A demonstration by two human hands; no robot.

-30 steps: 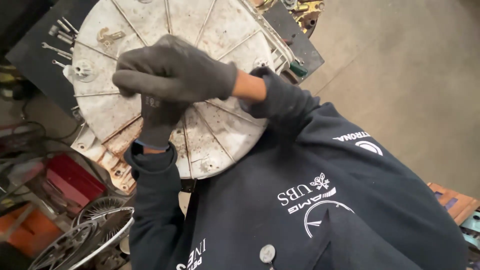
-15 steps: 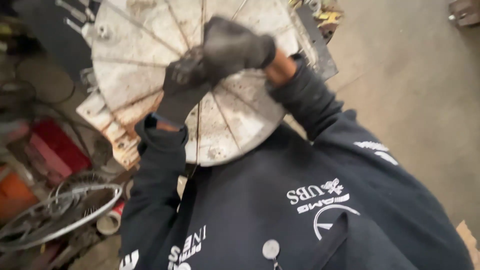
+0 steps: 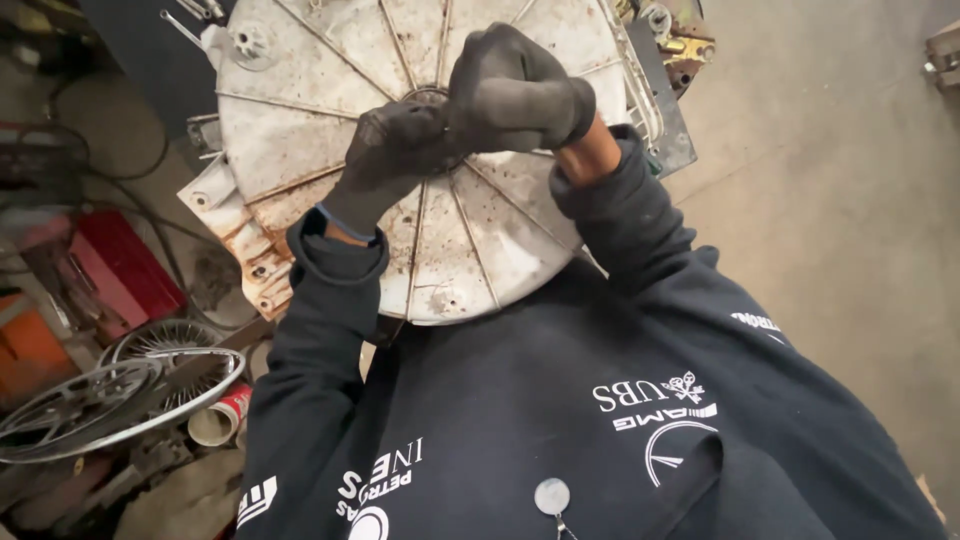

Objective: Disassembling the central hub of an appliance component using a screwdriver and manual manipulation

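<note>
A large round white ribbed drum [image 3: 290,130], stained with rust, lies flat in front of me. Both my hands wear dark gloves and meet over its centre hub. My left hand [image 3: 395,155] is curled with its fingers at the hub. My right hand [image 3: 515,90] is clenched right beside and partly over the left, covering the hub. Whatever sits between the fingers is hidden by the gloves. My dark sweatshirt fills the lower part of the view.
A red box [image 3: 120,265] and an orange object [image 3: 25,345] sit at the left. A spoked metal wheel [image 3: 110,395] and a tin can [image 3: 222,415] lie on the floor at lower left. Tools [image 3: 200,15] rest beyond the drum. Bare concrete floor [image 3: 850,200] spreads to the right.
My view has shifted, so the drum sits higher in frame. My right hand went from lying flat across the left to clenched beside it at the hub.
</note>
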